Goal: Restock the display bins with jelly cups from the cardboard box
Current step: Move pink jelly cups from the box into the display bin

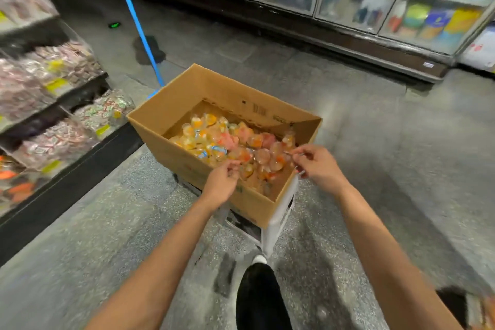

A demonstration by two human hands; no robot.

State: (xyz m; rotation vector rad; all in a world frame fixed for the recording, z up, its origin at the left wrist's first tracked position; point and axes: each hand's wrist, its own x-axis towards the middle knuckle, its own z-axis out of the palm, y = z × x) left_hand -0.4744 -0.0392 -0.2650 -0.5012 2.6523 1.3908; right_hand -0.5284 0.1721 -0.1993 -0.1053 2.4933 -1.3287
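An open cardboard box (171, 104) stands on a white crate (278, 222) in the aisle. Inside lies a clear plastic bag of jelly cups (214, 139), orange, yellow and pink. My left hand (222, 182) reaches over the near wall of the box and pinches the plastic of the bag. My right hand (318, 166) is over the box's right corner, its fingertips pinching the bag's plastic too. The display bins (67, 136) with wrapped sweets rise in tiers at the left.
A blue pole (136, 21) leans behind the box. Glass-door coolers (375, 0) line the far side of the aisle. My black shoe (259, 295) is on the speckled floor below the crate. A dark object (225, 273) lies on the floor beside it.
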